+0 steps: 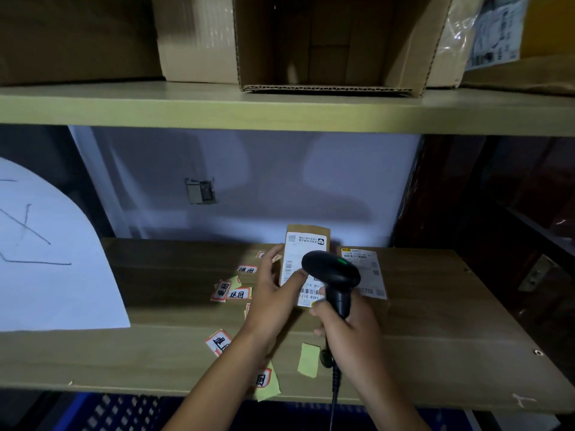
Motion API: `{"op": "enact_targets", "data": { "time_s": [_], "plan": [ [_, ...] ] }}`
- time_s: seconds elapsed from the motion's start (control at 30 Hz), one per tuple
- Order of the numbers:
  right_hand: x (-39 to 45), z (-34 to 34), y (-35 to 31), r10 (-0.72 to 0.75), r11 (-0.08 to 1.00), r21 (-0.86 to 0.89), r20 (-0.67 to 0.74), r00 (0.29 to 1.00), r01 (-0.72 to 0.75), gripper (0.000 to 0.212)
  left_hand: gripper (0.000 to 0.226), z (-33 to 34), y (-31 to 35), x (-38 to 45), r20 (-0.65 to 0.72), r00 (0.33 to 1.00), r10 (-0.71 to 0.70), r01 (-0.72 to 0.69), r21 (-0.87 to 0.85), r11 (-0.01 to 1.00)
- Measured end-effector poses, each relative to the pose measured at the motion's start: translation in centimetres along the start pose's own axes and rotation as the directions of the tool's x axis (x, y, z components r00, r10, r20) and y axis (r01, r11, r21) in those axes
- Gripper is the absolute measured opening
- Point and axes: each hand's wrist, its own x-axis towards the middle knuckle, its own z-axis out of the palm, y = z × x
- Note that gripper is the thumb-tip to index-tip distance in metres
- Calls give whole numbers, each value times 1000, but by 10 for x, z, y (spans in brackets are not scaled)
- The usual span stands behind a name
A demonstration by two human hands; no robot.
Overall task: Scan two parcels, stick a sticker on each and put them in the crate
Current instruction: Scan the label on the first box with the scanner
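Note:
My left hand holds a small brown parcel with a white shipping label, tilted up above the wooden shelf. My right hand grips a black barcode scanner by its handle; the scanner head hovers right over the parcel's label and shows a green light. A second brown parcel with a white label lies flat on the shelf just right of the first. Several red-edged stickers and yellow backing papers lie scattered on the shelf to the left. A blue crate sits below the shelf's front edge.
A wooden shelf board carries everything. A large white sheet leans at the left. Above, an upper shelf holds an open cardboard box. The scanner's cable hangs down past the shelf edge. Dark racking stands at the right.

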Motion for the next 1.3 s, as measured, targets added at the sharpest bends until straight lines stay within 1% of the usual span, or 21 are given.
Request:
{"op": "enact_targets", "data": {
  "time_s": [0.07, 0.13, 0.23, 0.3, 0.37, 0.5, 0.6, 0.67, 0.7, 0.77, 0.8, 0.83, 0.9, 0.93, 0.97, 1.0, 1.07, 1.13, 1.23, 1.3],
  "plan": [
    [-11, 0, -4, 3, 999, 55, -17, 1000, -2, 5, 57, -6, -2, -8, -22, 999, -30, 28, -69, 997],
    [-21, 0, 0, -5, 998, 66, -47, 999, 8, 9, 67, -13, -7, -12, -26, 999, -44, 41, -98, 994],
    [-32, 2, 7, 12, 996, 92, -99, 995, -3, 12, 74, -23, -11, -14, 3, 999, -53, 53, -97, 994],
    [-39, 5, 11, 21, 994, 112, -110, 994, -8, 15, 75, -26, -14, -14, 6, 998, -62, 62, -104, 993],
    [-44, 7, 16, 28, 992, 122, -108, 994, -15, 15, 70, -26, -17, -13, -3, 997, -81, 80, -130, 988],
    [-46, 10, 23, 71, 988, 145, -115, 991, -53, 14, 58, -22, -20, -10, -10, 983, -184, 173, -299, 939],
    [-39, 9, 25, 56, 985, 171, -154, 986, -30, 16, 33, -21, -6, -9, 15, 983, -186, 179, -356, 917],
    [-35, 9, 21, 50, 977, 211, -151, 987, -17, 19, 25, -21, 1, -11, 33, 982, -187, 184, -421, 888],
    [-33, 9, 18, 44, 970, 242, -143, 989, -9, 23, 26, -21, 3, -13, 40, 983, -176, 175, -453, 874],
    [-32, 8, 11, 29, 957, 290, -135, 990, 12, 29, 32, -22, 3, -20, 38, 988, -153, 153, -470, 869],
    [-32, 9, 9, 21, 949, 314, -150, 988, 27, 30, 36, -23, 3, -24, 23, 988, -154, 148, -439, 886],
    [-31, 9, 7, 17, 938, 344, -174, 985, 45, 30, 45, -26, 4, -29, 11, 988, -156, 148, -399, 905],
    [-28, 7, 5, 19, 917, 393, -214, 977, 68, 31, 84, -34, 6, -35, 10, 987, -162, 156, -322, 934],
    [-26, 7, 3, 15, 911, 404, -230, 973, 82, 31, 98, -39, 8, -39, 16, 989, -147, 146, -258, 955],
    [-23, 6, 2, 3, 911, 400, -243, 970, 97, 29, 106, -42, 10, -41, 30, 993, -118, 121, -182, 976],
    [-20, 5, 1, -13, 912, 393, -251, 968, 114, 28, 107, -44, 12, -44, 52, 994, -96, 102, -119, 988],
    [-13, 3, -2, -34, 915, 381, -264, 964, 136, 26, 96, -43, 17, -47, 64, 994, -92, 97, -68, 993],
    [-5, 2, -4, -52, 923, 355, -273, 961, 151, 27, 80, -43, 19, -48, 62, 992, -111, 114, -55, 992],
    [2, 1, -8, -77, 941, 297, -278, 958, 161, 23, 43, -44, 22, -47, 9, 990, -142, 142, -92, 986],
    [3, 2, -9, -94, 948, 271, -266, 959, 168, 13, 22, -46, 19, -47, -20, 985, -169, 166, -108, 980]
  ]
}}
